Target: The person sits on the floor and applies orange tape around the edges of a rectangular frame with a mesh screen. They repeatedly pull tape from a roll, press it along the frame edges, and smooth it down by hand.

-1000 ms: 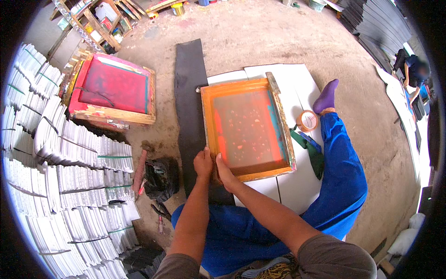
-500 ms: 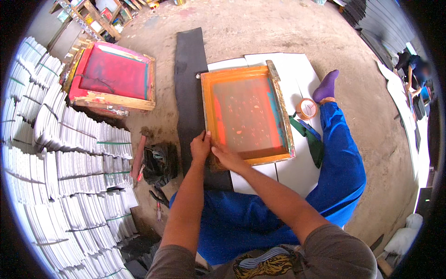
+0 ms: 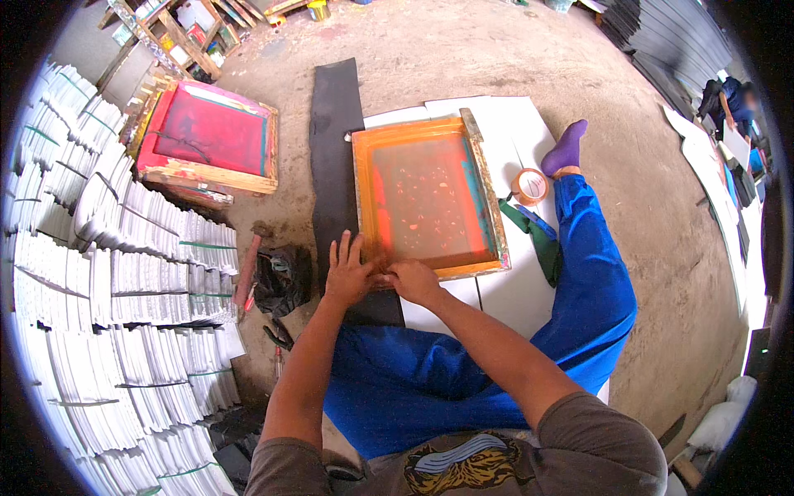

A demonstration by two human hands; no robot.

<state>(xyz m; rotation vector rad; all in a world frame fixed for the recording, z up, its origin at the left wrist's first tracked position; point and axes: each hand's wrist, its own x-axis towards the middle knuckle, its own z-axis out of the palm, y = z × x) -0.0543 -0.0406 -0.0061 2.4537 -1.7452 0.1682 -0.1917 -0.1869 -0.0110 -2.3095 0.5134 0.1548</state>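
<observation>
1. The orange-brown screen frame (image 3: 426, 198) is taken here as the clock's centre, twelve toward the top edge; it lies over white boards (image 3: 519, 310) on the floor (image 3: 662, 240), its left side beside a black strip (image 3: 335, 145).
2. Both hands are close together at the frame's seven o'clock corner. The left hand (image 3: 349, 277) has its fingers spread above the strip, thumb toward the corner; the right hand (image 3: 416, 282) has curled fingers at that corner, and whether they grip it I cannot tell.
3. At three o'clock, a roll of brown tape (image 3: 520, 187) shows printed marks on its pale inner face.
4. At six, the person's grey shirt (image 3: 579, 442) bears a pale-blue, gold and black picture.
5. At eight, a crumpled black bag (image 3: 283, 279) sits on the floor; its contents are unclear.
6. At eleven, far off, stands a yellow tin (image 3: 318, 10), contents too small to tell.
7. At ten, a wooden shelf (image 3: 201, 58) holds coloured items, too small to identify.
</observation>
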